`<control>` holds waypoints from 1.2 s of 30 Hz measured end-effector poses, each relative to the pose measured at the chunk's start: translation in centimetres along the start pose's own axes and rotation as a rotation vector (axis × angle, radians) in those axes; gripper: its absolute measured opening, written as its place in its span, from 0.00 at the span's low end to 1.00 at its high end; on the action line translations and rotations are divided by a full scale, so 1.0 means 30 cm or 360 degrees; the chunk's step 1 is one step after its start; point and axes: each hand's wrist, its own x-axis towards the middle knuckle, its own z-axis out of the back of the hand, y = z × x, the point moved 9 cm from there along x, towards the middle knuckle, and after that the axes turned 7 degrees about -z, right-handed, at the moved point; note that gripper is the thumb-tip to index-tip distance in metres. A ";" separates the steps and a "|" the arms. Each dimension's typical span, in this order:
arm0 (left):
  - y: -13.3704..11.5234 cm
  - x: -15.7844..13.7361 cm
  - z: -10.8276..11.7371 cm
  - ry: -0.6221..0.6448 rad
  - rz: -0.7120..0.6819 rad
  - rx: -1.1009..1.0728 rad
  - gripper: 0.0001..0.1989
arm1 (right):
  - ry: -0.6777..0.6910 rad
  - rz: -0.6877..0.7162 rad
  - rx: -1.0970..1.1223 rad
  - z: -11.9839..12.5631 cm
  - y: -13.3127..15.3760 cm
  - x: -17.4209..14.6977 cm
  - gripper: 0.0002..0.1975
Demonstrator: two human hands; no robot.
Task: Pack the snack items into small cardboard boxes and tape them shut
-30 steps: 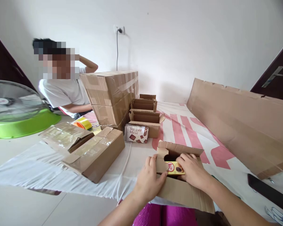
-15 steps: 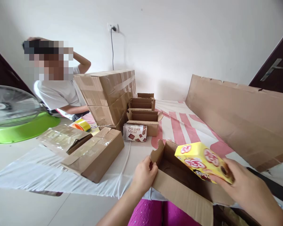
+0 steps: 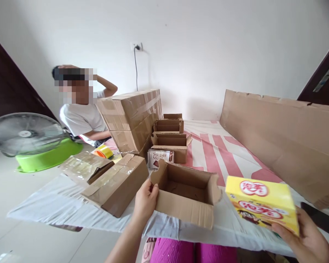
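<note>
My left hand [image 3: 146, 199] pinches the left side of an open cardboard box [image 3: 184, 212] near the table's front edge; its inside shows bare brown card. To the right, my right hand [image 3: 308, 235] grips a yellow snack box [image 3: 263, 202] with red-and-white lettering by its right end, apart from the cardboard box. Just behind the cardboard box stands a "Super Meal" packet [image 3: 159, 157], partly hidden by it. Several more open boxes, the nearest one [image 3: 178, 155] among them, line up behind the packet.
Taped cartons [image 3: 131, 120] are stacked at the back left, with a sealed box [image 3: 120, 184] in front and a yellow-orange tape roll [image 3: 104, 151] beside it. A large cardboard sheet [image 3: 276, 138] borders the right. A person [image 3: 83, 118] sits left behind a green-based fan [image 3: 46, 155].
The open cardboard box has moved left and back and now sits level on the table, with my left hand still on it. The yellow box has moved right, away from it.
</note>
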 end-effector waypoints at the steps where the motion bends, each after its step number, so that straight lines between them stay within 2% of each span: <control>1: 0.021 0.009 0.024 -0.0062 0.0039 0.0032 0.11 | 0.0114 -0.0020 0.0071 -0.033 0.006 0.003 0.24; 3: 0.044 0.015 0.063 -0.0202 0.0068 0.0051 0.12 | 0.0342 -0.0010 0.0126 -0.105 0.022 0.001 0.26; 5: 0.023 -0.011 0.097 -0.0428 -0.0050 0.0120 0.13 | 0.0445 0.0076 0.0030 -0.164 0.035 -0.005 0.27; 7: -0.050 -0.091 0.109 -0.0709 -0.0369 0.0248 0.15 | 0.0487 0.0171 -0.0092 -0.219 0.032 -0.015 0.26; 8: -0.094 -0.147 0.088 -0.0782 -0.0570 0.0285 0.15 | 0.0507 0.0199 -0.0133 -0.245 0.023 -0.021 0.25; 9: -0.135 -0.205 0.046 -0.0774 -0.0774 0.0257 0.14 | 0.0521 0.0200 -0.0145 -0.268 0.007 -0.026 0.24; 10: -0.166 -0.257 -0.022 -0.0636 -0.0941 0.0156 0.14 | 0.0531 0.0168 -0.0123 -0.286 -0.016 -0.031 0.24; 11: -0.183 -0.297 -0.119 -0.0348 -0.1023 0.0029 0.15 | 0.0526 0.0103 -0.0065 -0.300 -0.046 -0.035 0.27; 12: -0.183 -0.334 -0.225 -0.0035 -0.1003 -0.0080 0.17 | 0.0502 0.0017 0.0027 -0.309 -0.081 -0.041 0.30; 14: -0.154 -0.406 -0.428 0.0507 -0.0822 -0.0195 0.26 | 0.0460 -0.0137 0.0243 -0.325 -0.152 -0.062 0.37; 16: -0.135 -0.463 -0.567 0.0835 -0.0699 -0.0282 0.37 | 0.0488 -0.0190 0.0366 -0.345 -0.203 -0.096 0.36; 17: -0.144 -0.477 -0.602 0.0913 -0.0708 -0.0328 0.41 | 0.0506 -0.0181 0.0373 -0.348 -0.217 -0.112 0.32; 19: -0.211 -0.474 -0.606 0.0916 -0.0878 -0.0417 0.44 | 0.0494 -0.0145 0.0346 -0.323 -0.218 -0.125 0.26; 22: -0.412 -0.396 -0.499 0.0718 -0.1236 -0.0484 0.41 | 0.0413 -0.0087 0.0370 -0.223 -0.134 -0.068 0.21; 24: -0.558 -0.272 -0.422 0.0526 -0.1238 -0.0491 0.35 | 0.0304 -0.0007 0.0463 -0.137 -0.017 0.035 0.21; 26: -0.717 -0.122 -0.365 0.0313 -0.1263 -0.0591 0.32 | 0.0060 0.0131 0.0706 -0.045 0.123 0.174 0.27; 27: -0.781 -0.043 -0.365 0.0268 -0.1218 -0.0608 0.31 | 0.0006 0.0170 0.0828 -0.024 0.185 0.245 0.28; 29: -0.865 0.092 -0.413 0.0306 -0.1037 -0.0550 0.29 | 0.0113 0.0115 0.1000 -0.047 0.272 0.368 0.29; 30: -0.886 0.131 -0.445 0.0352 -0.0951 -0.0523 0.29 | 0.0118 0.0096 0.1017 -0.057 0.294 0.406 0.30; 32: -0.889 0.131 -0.486 0.0354 -0.0909 -0.0509 0.28 | 0.0101 0.0106 0.1027 -0.070 0.293 0.418 0.31; 34: -0.812 0.043 -0.498 0.0219 -0.0928 -0.0492 0.28 | 0.0132 0.0115 0.1056 -0.093 0.221 0.351 0.30; 36: -0.674 -0.107 -0.522 0.0171 -0.0982 -0.0541 0.27 | 0.0378 -0.0035 0.1192 -0.166 0.087 0.233 0.27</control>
